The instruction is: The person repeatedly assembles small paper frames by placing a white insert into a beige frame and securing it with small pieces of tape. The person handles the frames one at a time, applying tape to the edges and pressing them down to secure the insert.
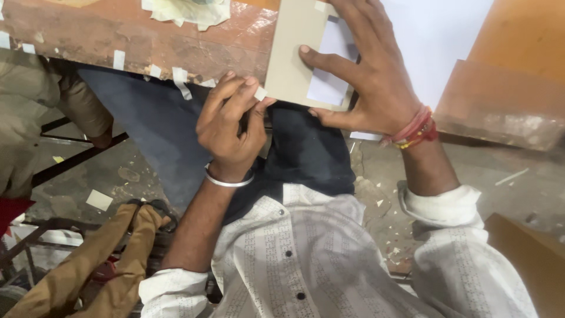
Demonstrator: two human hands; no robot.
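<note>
Fingers of my left hand [231, 126] pinch a tape piece [260, 93] at the cardboard [294, 59]; my right hand [371, 76] presses it flat, fingers spread.

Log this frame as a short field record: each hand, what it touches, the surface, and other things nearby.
left hand: pinches a small white tape piece at the cardboard's edge
right hand: spread flat on the grey cardboard sheet, thumb pressing it
cardboard: has a rectangular window showing white paper
surface: worn brown table with tape bits stuck along its edge
nearby: another person's legs at left
</note>
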